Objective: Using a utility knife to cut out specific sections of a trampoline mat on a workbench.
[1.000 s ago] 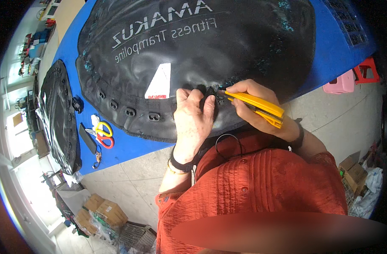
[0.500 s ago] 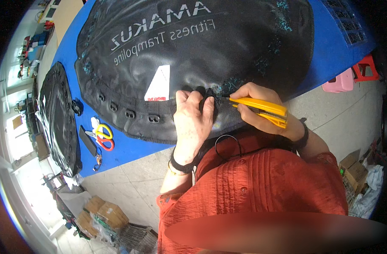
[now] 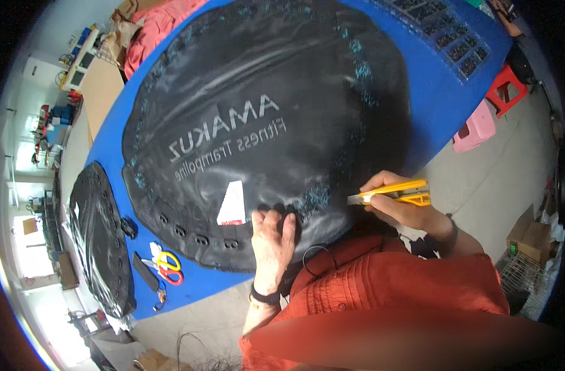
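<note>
While the left hand rests curled on the near side of the black mat, pinching or not I cannot tell, the right hand, gripping the yellow cutter, has moved farther right; blade work seems paused.

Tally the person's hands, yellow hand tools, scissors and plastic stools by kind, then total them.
Hands: 2 (left hand, right hand)
Yellow hand tool: 1, held
Scissors: 1 pair, one yellow loop and one red
Plastic stools: 2 (pink stool, red stool)
Total: 6
</note>
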The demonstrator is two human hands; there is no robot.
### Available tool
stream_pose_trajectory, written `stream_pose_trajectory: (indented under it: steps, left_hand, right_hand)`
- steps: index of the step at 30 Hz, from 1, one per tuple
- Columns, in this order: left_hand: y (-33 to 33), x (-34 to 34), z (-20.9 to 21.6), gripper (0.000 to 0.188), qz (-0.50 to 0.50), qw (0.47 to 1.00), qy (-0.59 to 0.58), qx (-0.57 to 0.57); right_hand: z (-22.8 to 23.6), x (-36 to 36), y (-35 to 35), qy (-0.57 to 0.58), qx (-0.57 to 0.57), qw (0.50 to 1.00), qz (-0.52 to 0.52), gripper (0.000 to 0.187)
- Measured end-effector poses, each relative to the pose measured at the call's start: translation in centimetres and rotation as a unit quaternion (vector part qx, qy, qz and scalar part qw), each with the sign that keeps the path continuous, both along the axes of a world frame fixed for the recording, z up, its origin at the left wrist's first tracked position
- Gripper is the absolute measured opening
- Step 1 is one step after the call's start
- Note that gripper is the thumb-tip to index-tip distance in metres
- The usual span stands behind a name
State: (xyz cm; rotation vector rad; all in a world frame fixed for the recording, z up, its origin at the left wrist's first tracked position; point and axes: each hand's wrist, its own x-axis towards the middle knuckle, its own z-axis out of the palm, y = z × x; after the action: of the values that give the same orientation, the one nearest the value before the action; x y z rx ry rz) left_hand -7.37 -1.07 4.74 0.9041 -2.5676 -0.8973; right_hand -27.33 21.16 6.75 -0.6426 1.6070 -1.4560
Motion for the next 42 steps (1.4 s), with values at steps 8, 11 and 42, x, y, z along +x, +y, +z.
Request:
stream_pose_trajectory:
  steps: [8,11,42]
  left_hand:
    - [-0.6,-0.5,1.2,0.021,0.0,0.996,-0.031,0.078]
    - [-1.1,0.1,-0.2,0.021,0.016,0.988,0.0,0.152]
    - [-5.2,-8.0,2.4,0.015,-0.021,0.892,0.076,0.444]
  right_hand:
    - [-0.2,-3.0,1.7,0.018,-0.013,0.998,-0.066,0.021]
    - [-0.5,-4.0,2.6,0.003,-0.014,0.997,-0.077,0.02]
    - [4.1,-5.7,-1.6,0.306,-0.162,0.934,-0.092,0.016]
